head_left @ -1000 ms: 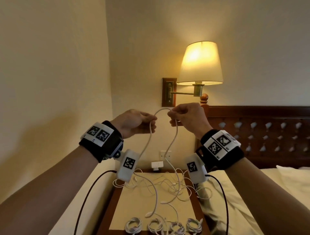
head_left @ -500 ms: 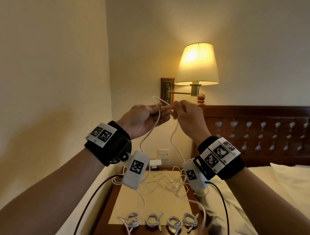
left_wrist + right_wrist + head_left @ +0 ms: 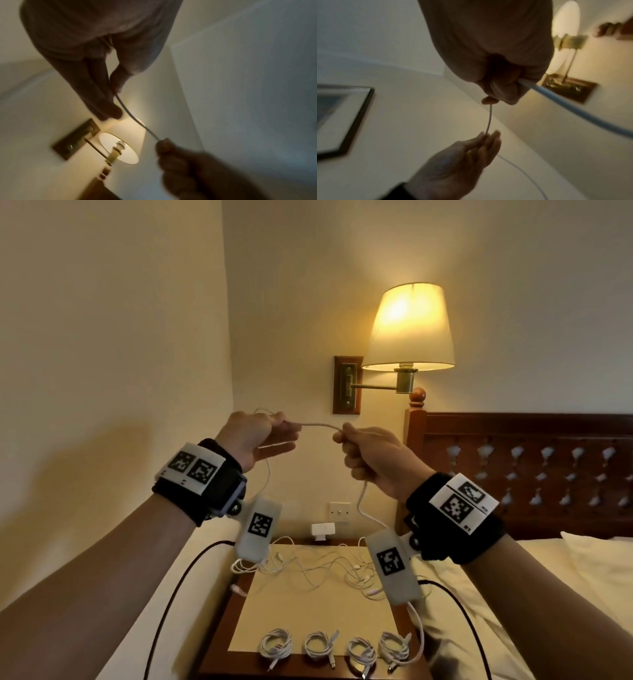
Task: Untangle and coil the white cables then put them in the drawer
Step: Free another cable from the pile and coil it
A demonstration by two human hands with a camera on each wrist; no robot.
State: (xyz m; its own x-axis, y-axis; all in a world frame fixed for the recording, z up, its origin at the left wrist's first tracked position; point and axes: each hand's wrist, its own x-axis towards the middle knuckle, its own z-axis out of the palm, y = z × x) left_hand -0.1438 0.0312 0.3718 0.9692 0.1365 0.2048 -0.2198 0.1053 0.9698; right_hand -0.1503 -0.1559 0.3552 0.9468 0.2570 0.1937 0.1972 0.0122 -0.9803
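Nightstand (image 3: pixel 239 625) at 6 o'clock: four coiled cables (image 3: pixel 334 645), tangle behind. Hands raised; left hand (image 3: pixel 253 436) and right hand (image 3: pixel 370 457) pinching white cable (image 3: pixel 318 426), now drawn apart, loop formed: coiling progressing.

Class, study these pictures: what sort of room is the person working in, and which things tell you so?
Most likely a bedroom, perhaps a hotel room: a carved wooden headboard, a bed with pale bedding and a lit wall lamp.

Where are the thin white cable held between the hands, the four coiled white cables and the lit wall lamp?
Thin white cable (image 3: pixel 317 425): head view, on the span stretched between the hands.
Four coiled white cables (image 3: pixel 317 644): head view, on the second coil from the left.
Lit wall lamp (image 3: pixel 409 326): head view, on the shade's middle.
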